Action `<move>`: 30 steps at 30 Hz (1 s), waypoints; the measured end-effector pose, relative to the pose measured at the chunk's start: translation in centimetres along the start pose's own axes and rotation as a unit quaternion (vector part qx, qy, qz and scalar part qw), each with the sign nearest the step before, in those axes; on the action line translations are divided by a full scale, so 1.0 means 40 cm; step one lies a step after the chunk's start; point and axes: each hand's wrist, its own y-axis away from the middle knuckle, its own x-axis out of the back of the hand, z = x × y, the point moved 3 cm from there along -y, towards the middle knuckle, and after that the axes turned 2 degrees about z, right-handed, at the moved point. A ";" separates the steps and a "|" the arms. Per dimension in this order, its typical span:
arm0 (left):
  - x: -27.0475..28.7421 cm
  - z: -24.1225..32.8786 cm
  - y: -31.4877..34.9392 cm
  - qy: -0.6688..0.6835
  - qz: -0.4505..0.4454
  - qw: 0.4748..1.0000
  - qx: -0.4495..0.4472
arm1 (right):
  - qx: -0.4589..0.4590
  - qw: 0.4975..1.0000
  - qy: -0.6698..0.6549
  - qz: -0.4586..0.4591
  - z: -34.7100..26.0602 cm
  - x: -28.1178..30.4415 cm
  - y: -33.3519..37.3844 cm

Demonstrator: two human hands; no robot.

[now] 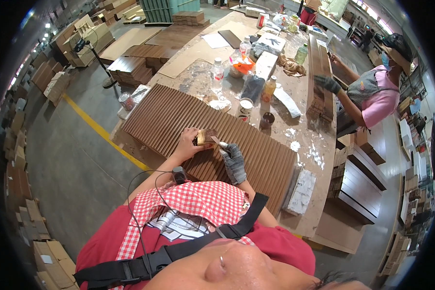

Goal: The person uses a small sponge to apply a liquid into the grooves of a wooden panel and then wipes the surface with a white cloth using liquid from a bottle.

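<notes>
A brown ribbed wooden panel [179, 108] lies across the near part of the worktable, its slats running side by side. Over it my bare left hand [187, 141] grips a small yellow and dark brown block-like piece [209, 135], whose exact kind I cannot make out. My right hand [233, 164], in a grey knitted glove, is closed around a small scraper [221, 143] with a pale handle. The scraper's flat blade points at the brown side of the piece, close to or touching it. Fingers partly cover both things.
Beyond the panel stand a clear bottle [217, 75], a white-topped cup [246, 105], an amber bottle [268, 89] and a dark cup [267, 121]. A paint-smeared block [300, 191] sits at the right. Across the table, a person in pink [379, 96] handles long brown boards [319, 72].
</notes>
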 end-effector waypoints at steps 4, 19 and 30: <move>0.005 0.006 0.004 -0.001 0.000 1.000 -0.005 | -0.050 0.998 0.025 -0.031 0.006 0.000 0.003; 0.006 0.010 0.008 -0.024 0.023 0.999 -0.020 | -0.025 0.999 0.009 -0.033 0.020 -0.008 0.008; 0.009 0.008 0.015 -0.037 -0.008 0.999 -0.001 | -0.020 1.000 -0.014 -0.015 -0.010 -0.002 0.011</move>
